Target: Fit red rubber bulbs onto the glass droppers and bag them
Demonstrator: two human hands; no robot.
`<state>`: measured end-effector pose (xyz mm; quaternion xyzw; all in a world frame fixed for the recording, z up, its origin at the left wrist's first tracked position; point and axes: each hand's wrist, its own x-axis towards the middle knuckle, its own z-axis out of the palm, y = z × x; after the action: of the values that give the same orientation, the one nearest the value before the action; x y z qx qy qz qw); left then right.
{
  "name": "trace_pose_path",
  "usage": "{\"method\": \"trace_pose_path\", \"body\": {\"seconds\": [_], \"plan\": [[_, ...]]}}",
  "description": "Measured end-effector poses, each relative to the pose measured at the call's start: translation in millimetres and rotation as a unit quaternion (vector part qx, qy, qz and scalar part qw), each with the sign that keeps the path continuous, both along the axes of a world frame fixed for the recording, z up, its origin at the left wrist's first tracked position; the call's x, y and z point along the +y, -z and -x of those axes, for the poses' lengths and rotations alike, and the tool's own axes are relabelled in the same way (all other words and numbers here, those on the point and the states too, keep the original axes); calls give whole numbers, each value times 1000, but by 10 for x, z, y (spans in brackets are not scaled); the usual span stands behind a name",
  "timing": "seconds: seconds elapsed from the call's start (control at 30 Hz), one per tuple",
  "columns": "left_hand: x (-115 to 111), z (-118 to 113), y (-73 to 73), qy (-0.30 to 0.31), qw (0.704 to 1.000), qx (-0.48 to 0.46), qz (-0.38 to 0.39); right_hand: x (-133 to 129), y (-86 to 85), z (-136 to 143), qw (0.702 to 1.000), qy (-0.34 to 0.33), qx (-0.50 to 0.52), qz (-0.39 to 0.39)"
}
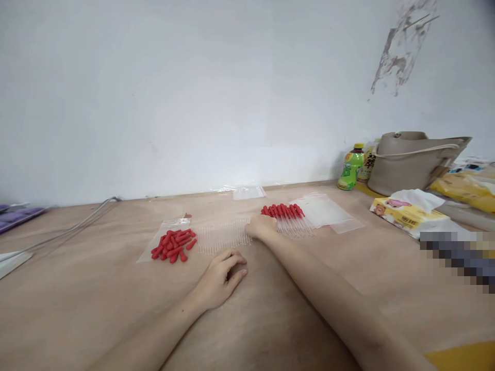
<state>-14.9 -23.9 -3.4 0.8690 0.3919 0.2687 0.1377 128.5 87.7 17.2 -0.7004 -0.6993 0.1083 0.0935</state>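
Note:
My left hand [224, 275] rests on the brown table with thumb and fingers apart and nothing between them. Farther forward, my right hand [262, 226] is closed at the right end of a row of clear thin tubes [220, 238]; what its fingertips hold, if anything, is hidden. Right of it lies a row of tubes with red bulbs [284, 211] on their far ends. A heap of loose red bulbs [172, 245] sits on a clear plastic bag [149, 252] to the left.
Clear bags [328, 211] lie at the right of the rows, another bag [248, 193] by the wall. Farther right are a green bottle [351, 167], a beige handbag [410, 165] and a tissue pack [410, 214]. A grey cable [87, 219] and purple tray [19, 217] are at left.

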Motion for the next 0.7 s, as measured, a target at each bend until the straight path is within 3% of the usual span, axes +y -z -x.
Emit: {"method": "trace_pose_path", "body": {"seconds": [0.2, 0.27, 0.4, 0.53, 0.6, 0.7], "plan": [[7, 1, 42, -27, 997, 39, -60, -61, -64, -70, 1000, -13, 3, -19], [37, 68, 10, -100, 981, 92, -142, -145, -123, -153, 999, -29, 5, -42], [155, 352, -129, -282, 896, 220, -264, -394, -151, -421, 993, -73, 15, -91], [286, 616, -192, -373, 847, 277, -259, -634, 50, -695, 966, -179, 81, -171], [333, 676, -172, -390, 834, 303, -246, -718, 181, -789, 943, -223, 119, -216], [381, 704, -125, -396, 825, 327, -238, -801, 331, -857, 925, -236, 138, -263]]}}
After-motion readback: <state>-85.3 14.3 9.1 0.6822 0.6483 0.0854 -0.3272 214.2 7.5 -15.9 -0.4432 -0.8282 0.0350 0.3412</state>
